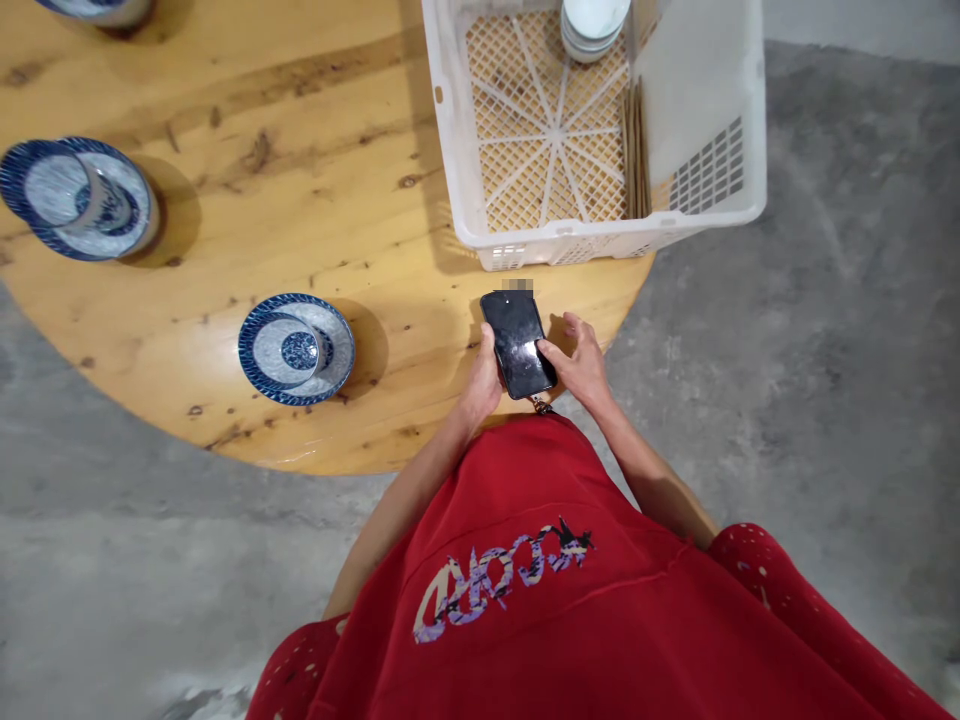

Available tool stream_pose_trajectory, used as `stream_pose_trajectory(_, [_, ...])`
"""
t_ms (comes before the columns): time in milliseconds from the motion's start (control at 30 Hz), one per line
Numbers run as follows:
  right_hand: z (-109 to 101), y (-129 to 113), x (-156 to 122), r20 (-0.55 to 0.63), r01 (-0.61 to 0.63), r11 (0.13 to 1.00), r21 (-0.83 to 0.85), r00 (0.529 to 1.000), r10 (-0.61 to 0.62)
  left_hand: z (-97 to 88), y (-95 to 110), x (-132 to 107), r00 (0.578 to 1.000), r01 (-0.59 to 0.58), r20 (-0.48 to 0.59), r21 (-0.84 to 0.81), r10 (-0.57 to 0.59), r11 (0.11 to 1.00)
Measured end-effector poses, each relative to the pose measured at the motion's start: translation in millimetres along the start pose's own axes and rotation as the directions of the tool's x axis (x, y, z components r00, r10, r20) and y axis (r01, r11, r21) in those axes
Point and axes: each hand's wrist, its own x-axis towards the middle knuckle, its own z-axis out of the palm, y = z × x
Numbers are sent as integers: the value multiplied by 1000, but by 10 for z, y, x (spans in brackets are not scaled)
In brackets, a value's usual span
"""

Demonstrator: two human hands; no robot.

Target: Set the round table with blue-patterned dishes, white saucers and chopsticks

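Note:
A black smartphone [517, 345] with a dark screen lies in my left hand [484, 383] just above the table's near edge. My left thumb rests along its left side; the other fingers are hidden beneath the phone. My right hand [583, 367] is at the phone's right side, its thumb touching the screen near the edge. The other right fingers are spread apart from the phone and hold nothing. A small dark strap or charm [541, 405] hangs from the phone's lower end, close to my red shirt [525, 480].
Behind the phone, a white plastic crate [555, 240] holds stacked white bowls [592, 30] and thin brown sticks [636, 160]. Blue-and-white tableware sets, one near [296, 350] and one farther left [82, 200], stand on the round wooden table [300, 180]. Grey concrete floor [825, 350] lies beyond the table's edge.

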Motion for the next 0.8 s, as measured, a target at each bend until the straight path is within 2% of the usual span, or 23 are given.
stream_pose_trajectory(167, [25, -43, -74, 56, 35, 995, -91, 998, -30, 18, -60, 63, 999, 27, -30, 47, -26, 999])
stream_pose_trajectory(367, [71, -143, -128, 88, 47, 931, -362, 996, -16, 223, -46, 119, 999, -35, -8, 4, 35, 999])
stream_pose_trajectory(533, [42, -165, -76, 120, 76, 890, -449, 992, -24, 354, -52, 139, 999, -29, -29, -16, 28, 999])
stream_pose_trajectory(667, [-17, -145, 16, 155, 113, 890, -441, 987, -48, 344, -56, 158, 999, -35, -41, -23, 34, 999])
stream_pose_trajectory(800, [-104, -108, 136, 183, 165, 875, -455, 979, -89, 233, -12, 152, 1000, 19, 0, 88, -19, 996])
